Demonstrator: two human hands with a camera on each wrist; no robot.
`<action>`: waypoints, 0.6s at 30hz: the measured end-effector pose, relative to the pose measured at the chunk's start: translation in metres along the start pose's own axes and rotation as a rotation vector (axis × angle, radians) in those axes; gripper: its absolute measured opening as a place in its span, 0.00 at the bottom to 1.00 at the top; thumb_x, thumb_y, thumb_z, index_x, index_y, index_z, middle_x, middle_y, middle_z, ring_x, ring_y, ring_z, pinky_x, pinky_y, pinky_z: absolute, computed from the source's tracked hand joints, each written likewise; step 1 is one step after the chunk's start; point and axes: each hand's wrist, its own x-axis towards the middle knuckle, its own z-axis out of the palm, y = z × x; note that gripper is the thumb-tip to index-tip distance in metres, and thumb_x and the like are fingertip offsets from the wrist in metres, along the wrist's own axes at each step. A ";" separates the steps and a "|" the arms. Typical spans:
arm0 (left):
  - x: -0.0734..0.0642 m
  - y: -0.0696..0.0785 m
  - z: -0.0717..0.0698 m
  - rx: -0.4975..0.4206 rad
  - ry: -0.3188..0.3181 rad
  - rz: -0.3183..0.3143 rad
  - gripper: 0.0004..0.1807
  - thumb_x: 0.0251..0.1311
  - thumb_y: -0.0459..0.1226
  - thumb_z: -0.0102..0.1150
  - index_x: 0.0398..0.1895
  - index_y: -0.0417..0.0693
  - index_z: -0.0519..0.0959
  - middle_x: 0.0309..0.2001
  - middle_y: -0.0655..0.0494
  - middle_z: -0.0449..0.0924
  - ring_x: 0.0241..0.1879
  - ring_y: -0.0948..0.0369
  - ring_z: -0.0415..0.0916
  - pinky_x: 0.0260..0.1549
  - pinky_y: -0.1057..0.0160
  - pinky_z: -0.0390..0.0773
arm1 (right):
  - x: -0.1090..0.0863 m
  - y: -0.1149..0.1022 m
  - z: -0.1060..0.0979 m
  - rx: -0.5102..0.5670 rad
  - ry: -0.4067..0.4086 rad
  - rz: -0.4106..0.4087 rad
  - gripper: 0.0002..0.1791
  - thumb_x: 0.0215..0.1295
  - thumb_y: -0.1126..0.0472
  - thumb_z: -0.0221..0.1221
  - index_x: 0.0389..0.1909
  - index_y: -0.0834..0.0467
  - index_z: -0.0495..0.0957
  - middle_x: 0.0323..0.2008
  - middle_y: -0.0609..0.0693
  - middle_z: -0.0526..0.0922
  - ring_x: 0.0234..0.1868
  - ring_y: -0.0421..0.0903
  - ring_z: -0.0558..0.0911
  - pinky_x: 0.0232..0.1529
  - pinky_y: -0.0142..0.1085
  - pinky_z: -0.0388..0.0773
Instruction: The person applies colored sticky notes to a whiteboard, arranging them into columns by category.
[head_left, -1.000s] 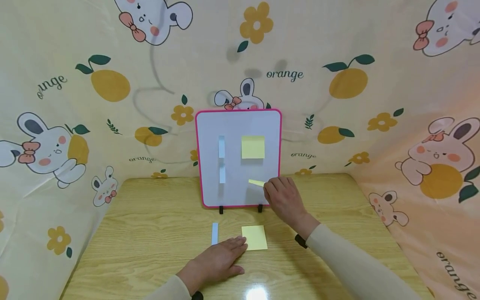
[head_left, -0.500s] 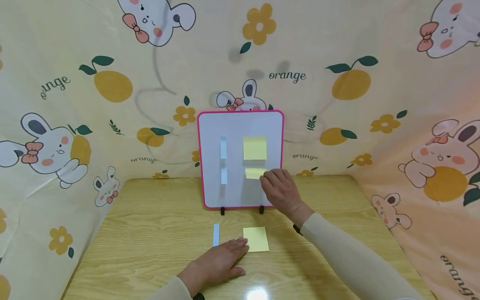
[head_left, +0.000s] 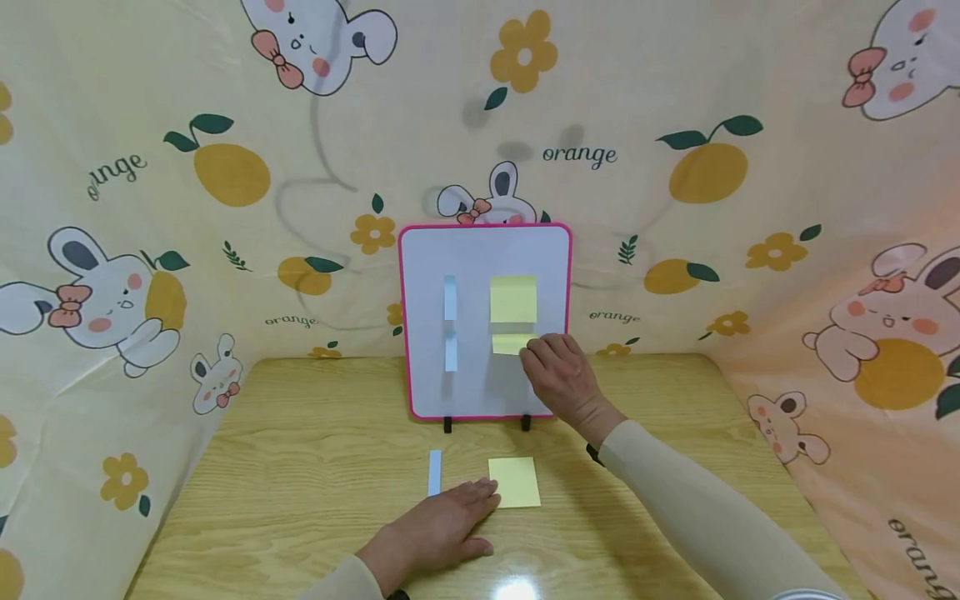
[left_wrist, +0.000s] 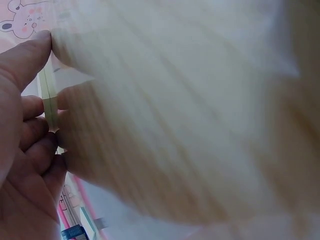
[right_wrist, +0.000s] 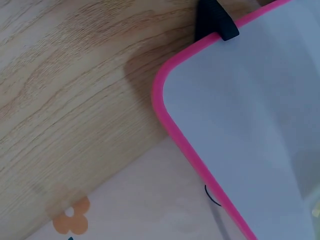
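A pink-framed whiteboard (head_left: 472, 387) stands upright at the back of the table. On it are one yellow sticky note (head_left: 513, 298) and two blue strips (head_left: 450, 297), one above the other. My right hand (head_left: 534, 354) pinches a second yellow note (head_left: 510, 343) by its right edge and holds it against the board, just under the first. My left hand (head_left: 468, 500) lies flat on the table, fingertips at the left edge of a yellow note pad (head_left: 516, 482). The left wrist view shows that pad's edge (left_wrist: 47, 95) beside my fingers.
A loose blue strip (head_left: 434, 472) lies on the wooden table (head_left: 300, 433) left of the pad. The board rests on two black feet (right_wrist: 215, 20). A printed cloth backdrop (head_left: 225, 167) closes in the back and both sides.
My right hand has carried the yellow note up from the lower part of the board to just below the stuck note and turned it flat to the board. The left hand has stayed put.
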 end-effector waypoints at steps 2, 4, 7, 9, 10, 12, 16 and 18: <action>0.000 0.000 0.000 -0.003 -0.006 -0.004 0.37 0.78 0.59 0.51 0.78 0.44 0.69 0.79 0.49 0.66 0.79 0.54 0.64 0.77 0.59 0.68 | 0.001 0.000 0.001 0.003 0.003 -0.003 0.13 0.81 0.65 0.47 0.34 0.61 0.77 0.36 0.54 0.82 0.40 0.54 0.81 0.40 0.43 0.80; 0.000 -0.001 0.000 -0.006 -0.008 -0.004 0.37 0.78 0.59 0.50 0.78 0.44 0.69 0.79 0.49 0.66 0.79 0.54 0.64 0.77 0.59 0.68 | 0.001 0.000 0.002 0.003 0.010 -0.005 0.13 0.80 0.66 0.48 0.34 0.61 0.76 0.36 0.54 0.82 0.40 0.54 0.81 0.40 0.43 0.80; 0.000 -0.001 0.000 -0.011 -0.012 -0.005 0.37 0.78 0.59 0.50 0.78 0.44 0.68 0.79 0.49 0.66 0.79 0.54 0.64 0.77 0.59 0.68 | 0.002 0.000 0.003 -0.005 0.008 -0.003 0.13 0.80 0.66 0.48 0.33 0.61 0.76 0.36 0.53 0.82 0.40 0.54 0.81 0.40 0.43 0.81; 0.000 -0.001 0.000 -0.015 -0.011 -0.005 0.37 0.78 0.58 0.51 0.78 0.44 0.68 0.79 0.49 0.66 0.79 0.54 0.64 0.77 0.58 0.68 | 0.002 0.001 0.004 -0.010 -0.001 0.001 0.13 0.80 0.65 0.48 0.33 0.61 0.76 0.36 0.53 0.82 0.40 0.54 0.81 0.40 0.43 0.81; 0.000 -0.001 -0.001 -0.019 -0.015 -0.008 0.37 0.78 0.58 0.51 0.78 0.44 0.68 0.79 0.49 0.66 0.79 0.54 0.64 0.77 0.59 0.67 | 0.002 0.001 0.004 -0.012 -0.007 0.003 0.14 0.81 0.65 0.47 0.33 0.61 0.76 0.36 0.54 0.82 0.40 0.54 0.81 0.40 0.43 0.81; 0.000 0.000 -0.002 -0.025 -0.016 -0.009 0.37 0.78 0.58 0.51 0.78 0.44 0.68 0.79 0.49 0.66 0.79 0.54 0.64 0.78 0.59 0.67 | 0.002 0.001 0.005 -0.014 -0.016 0.006 0.14 0.81 0.65 0.47 0.33 0.61 0.76 0.36 0.54 0.82 0.40 0.54 0.81 0.40 0.43 0.80; -0.001 0.001 -0.004 -0.037 -0.022 -0.012 0.37 0.78 0.58 0.52 0.78 0.44 0.68 0.79 0.49 0.66 0.79 0.54 0.64 0.78 0.59 0.66 | 0.001 0.000 0.006 -0.005 -0.007 0.007 0.14 0.80 0.65 0.48 0.32 0.61 0.76 0.35 0.54 0.82 0.39 0.54 0.81 0.39 0.43 0.80; -0.001 0.001 -0.003 -0.034 -0.019 -0.008 0.37 0.78 0.58 0.52 0.78 0.44 0.69 0.79 0.49 0.66 0.79 0.54 0.64 0.78 0.59 0.67 | 0.001 0.000 0.006 0.003 0.006 0.007 0.13 0.79 0.65 0.50 0.32 0.61 0.76 0.35 0.54 0.82 0.38 0.54 0.81 0.38 0.43 0.80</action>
